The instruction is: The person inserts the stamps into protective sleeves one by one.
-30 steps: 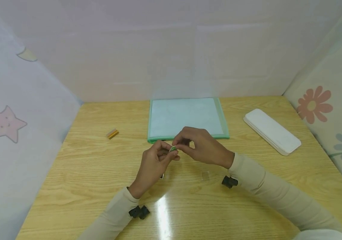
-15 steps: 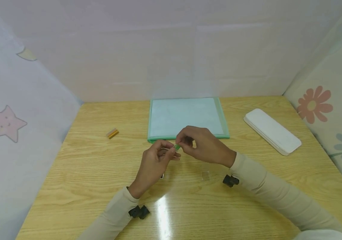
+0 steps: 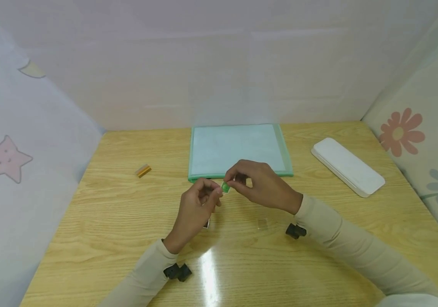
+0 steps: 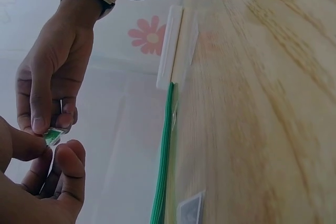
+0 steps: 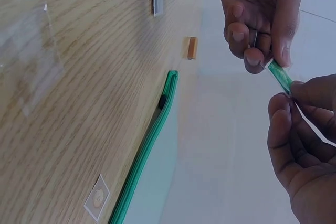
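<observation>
A small green stamp [image 3: 225,186] with a white border is held up between both hands, over the table in front of the folder. My left hand [image 3: 197,207] pinches its left edge with thumb and forefinger. The right hand [image 3: 259,183] pinches the opposite upper edge with thumb and fingertips. From the right wrist view the stamp [image 5: 280,77] is seen almost edge-on, spanning the two sets of fingertips. A dark, white-bordered piece [image 3: 206,224] lies on the table, partly hidden beneath my left hand. Another stamp [image 5: 97,198] with a pale border lies near the folder's green edge.
Behind the hands lies a pale folder [image 3: 238,147] with green edges. A long white case [image 3: 347,167] stands at the right. An orange-brown block [image 3: 143,170] is at the left. Below the right hand lies a clear plastic sleeve [image 5: 31,59].
The green stamp has turned so that more of its face shows in the head view. The left fingers have shifted slightly left, to the stamp's edge; the right hand has moved little.
</observation>
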{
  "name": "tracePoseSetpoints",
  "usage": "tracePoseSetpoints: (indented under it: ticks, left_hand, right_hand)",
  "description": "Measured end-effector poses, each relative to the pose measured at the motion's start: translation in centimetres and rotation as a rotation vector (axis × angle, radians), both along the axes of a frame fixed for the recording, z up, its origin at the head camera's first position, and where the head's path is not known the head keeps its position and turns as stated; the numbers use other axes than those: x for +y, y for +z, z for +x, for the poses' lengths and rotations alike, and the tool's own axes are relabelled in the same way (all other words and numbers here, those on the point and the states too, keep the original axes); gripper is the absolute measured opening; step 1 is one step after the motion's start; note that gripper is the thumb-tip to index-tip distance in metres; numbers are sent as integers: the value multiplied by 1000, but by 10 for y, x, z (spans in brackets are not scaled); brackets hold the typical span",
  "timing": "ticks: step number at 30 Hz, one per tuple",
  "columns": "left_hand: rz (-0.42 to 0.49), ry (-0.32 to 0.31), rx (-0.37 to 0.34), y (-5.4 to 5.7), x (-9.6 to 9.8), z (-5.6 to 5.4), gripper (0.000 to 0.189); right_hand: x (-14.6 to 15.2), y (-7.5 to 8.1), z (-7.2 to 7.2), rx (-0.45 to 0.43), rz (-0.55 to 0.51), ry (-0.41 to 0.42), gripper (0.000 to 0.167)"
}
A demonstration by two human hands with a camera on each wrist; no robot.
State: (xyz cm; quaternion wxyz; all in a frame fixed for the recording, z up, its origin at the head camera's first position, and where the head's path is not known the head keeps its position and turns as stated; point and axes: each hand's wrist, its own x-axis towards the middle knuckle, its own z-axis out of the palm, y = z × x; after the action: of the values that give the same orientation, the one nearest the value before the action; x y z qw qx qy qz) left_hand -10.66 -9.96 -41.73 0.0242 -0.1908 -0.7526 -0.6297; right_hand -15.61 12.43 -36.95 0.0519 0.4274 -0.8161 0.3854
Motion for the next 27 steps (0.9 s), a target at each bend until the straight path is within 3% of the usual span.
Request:
tracePoseSetpoints:
  ticks: [6, 14, 17, 22, 27]
  left_hand:
    - [-140, 14, -34, 0, 1, -1, 14]
    - [-389, -29, -59, -6, 2, -1, 14]
    - [-494, -46, -93, -9, 2, 0, 13]
    - [-647, -51, -76, -14, 2, 2, 16]
    - [-706, -58, -61, -13, 1, 3, 18]
  right_hand:
    - [2, -1, 0, -104, 35, 1, 9]
    - [3, -10, -1, -302, 141, -7, 6]
    - [1, -21, -3, -345, 197, -6, 8]
    - [-3, -43, -3, -414, 286, -61, 11]
    - [-7, -55, 2, -433, 361, -133, 13]
